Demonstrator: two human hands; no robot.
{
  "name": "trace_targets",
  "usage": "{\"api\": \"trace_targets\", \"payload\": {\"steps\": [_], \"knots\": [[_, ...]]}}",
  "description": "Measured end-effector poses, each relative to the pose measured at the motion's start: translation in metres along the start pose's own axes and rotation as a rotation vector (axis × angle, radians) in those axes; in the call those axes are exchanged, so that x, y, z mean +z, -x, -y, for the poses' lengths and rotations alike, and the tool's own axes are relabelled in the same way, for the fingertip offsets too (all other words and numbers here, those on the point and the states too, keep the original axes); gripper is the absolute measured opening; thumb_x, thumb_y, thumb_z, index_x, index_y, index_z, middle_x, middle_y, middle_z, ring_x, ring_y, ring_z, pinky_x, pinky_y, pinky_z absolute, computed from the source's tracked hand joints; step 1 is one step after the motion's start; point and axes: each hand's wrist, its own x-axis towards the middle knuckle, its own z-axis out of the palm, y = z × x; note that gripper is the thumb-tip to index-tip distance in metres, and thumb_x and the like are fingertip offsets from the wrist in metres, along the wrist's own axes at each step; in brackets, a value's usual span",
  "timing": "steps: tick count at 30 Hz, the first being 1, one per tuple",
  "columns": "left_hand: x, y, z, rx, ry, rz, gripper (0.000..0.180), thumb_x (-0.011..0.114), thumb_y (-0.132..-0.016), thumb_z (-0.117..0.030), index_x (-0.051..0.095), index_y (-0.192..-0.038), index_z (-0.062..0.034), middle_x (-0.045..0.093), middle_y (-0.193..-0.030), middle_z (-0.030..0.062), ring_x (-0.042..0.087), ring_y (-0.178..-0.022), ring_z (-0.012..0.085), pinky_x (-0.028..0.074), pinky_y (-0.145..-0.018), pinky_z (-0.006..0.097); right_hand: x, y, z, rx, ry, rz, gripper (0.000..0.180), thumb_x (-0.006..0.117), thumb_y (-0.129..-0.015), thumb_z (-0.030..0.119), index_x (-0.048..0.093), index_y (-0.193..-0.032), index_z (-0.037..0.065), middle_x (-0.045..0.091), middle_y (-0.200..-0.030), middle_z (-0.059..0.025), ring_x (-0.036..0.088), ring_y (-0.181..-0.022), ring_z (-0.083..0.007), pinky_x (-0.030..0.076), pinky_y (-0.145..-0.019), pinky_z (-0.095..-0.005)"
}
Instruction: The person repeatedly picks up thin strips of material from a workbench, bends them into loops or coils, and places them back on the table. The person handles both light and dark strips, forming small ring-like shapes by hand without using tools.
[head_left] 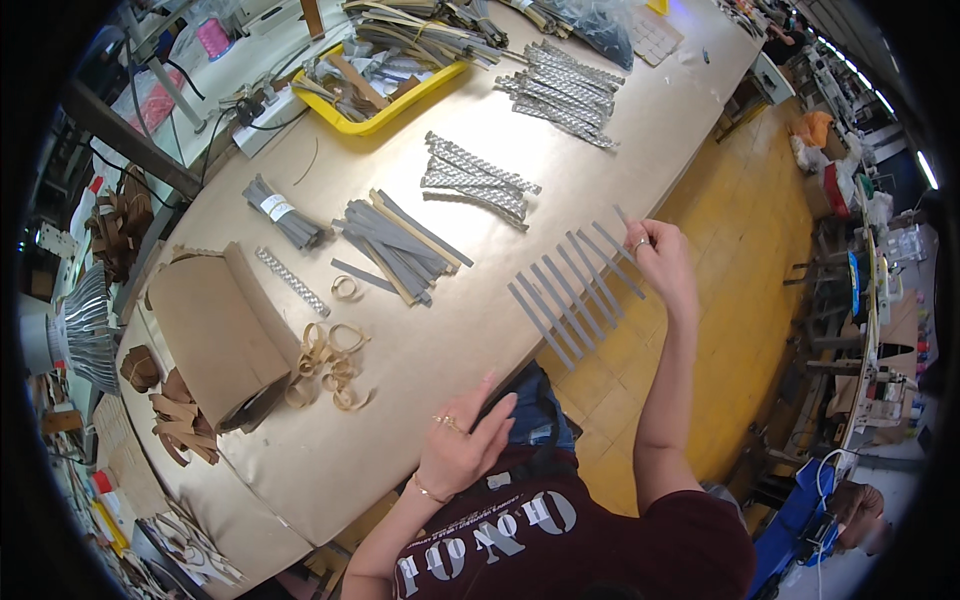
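Note:
My right hand [660,262] is at the table's right edge, its fingers closed on a narrow grey strip [622,216] at the end of a row. Several more grey strips [565,290] lie side by side in that row, spaced apart, with their near ends jutting past the table edge. Nearer my body, my left hand [462,440] hovers by the front edge with its fingers apart and nothing in it. A loose pile of grey and tan strips [395,245] rests farther in on the table, beside a banded bundle of grey strips [283,212].
Braided silver strips [478,180] lie in piles farther back, near a yellow tray [375,122] of scraps. To the left are a brown cardboard roll [220,335], curled tan strips [330,365] and a single braided strip [292,281]. Yellow floor [690,330] shows past the table edge.

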Motion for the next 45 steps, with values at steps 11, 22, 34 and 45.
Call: {"api": "trace_targets", "payload": {"steps": [11,22,34,45], "knots": [[-0.013,0.021,0.02,-0.184,-0.155,0.029,0.033,0.075,-0.08,-0.011,0.067,-0.113,-0.0082,0.058,-0.132,0.0158,0.062,-0.108,0.0297,0.048,-0.086,0.039,0.01,-0.059,-0.021,0.158,0.389,0.191,0.059,0.061,-0.086,0.06,0.072,-0.071,0.004,0.066,-0.063,-0.0107,0.067,-0.07,-0.0259,0.052,-0.072,-0.037],[-0.018,0.02,0.021,-0.171,-0.117,-0.051,0.026,0.074,-0.08,-0.008,0.07,-0.106,-0.0071,0.063,-0.125,0.0139,0.064,-0.099,0.0287,0.05,-0.085,0.039,0.031,-0.007,0.014,-0.007,0.568,-0.489,0.06,0.057,-0.089,0.061,0.068,-0.099,0.003,0.068,-0.093,-0.0137,0.066,-0.089,-0.0273,0.051,-0.077,-0.0403],[-0.029,0.031,0.017,-0.249,-0.103,-0.12,0.024,0.071,-0.084,-0.01,0.069,-0.108,-0.0077,0.062,-0.126,0.0134,0.064,-0.102,0.0271,0.049,-0.085,0.038,0.154,0.031,0.131,-0.471,0.082,-0.033,0.019,0.072,-0.086,0.023,0.066,-0.093,0.006,0.065,-0.088,-0.0096,0.062,-0.086,-0.0286,0.046,-0.077,-0.0426],[-0.036,0.029,0.017,-0.22,-0.108,-0.172,0.024,0.073,-0.082,-0.008,0.07,-0.105,-0.0069,0.065,-0.121,0.0122,0.066,-0.094,0.025,0.049,-0.081,0.036,0.117,0.045,0.119,-0.427,0.084,0.06,0.011,0.067,-0.09,0.016,0.066,-0.091,0.005,0.067,-0.078,-0.0057,0.064,-0.073,-0.0195,0.048,-0.069,-0.0335]]}}
